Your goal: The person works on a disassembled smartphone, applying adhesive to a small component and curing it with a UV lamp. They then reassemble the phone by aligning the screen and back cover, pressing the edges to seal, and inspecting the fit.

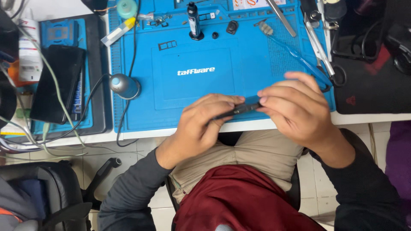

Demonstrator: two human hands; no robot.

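- Nearest the camera, a maroon cloth (239,201) is seen over the lap, with beige trousers (261,152) above it.
- Just over the near edge of the blue work mat (192,77) on the tabletop (372,117), a slim dark device (239,109) is held edge-on between both hands.
- The left hand (201,126) is closed around the device's left end, fingers curled beneath.
- The right hand (293,107) is pinched on its right end, wrist bent inward.
- A steady, even grip from both sides is judged best, so that the device is not twisted.
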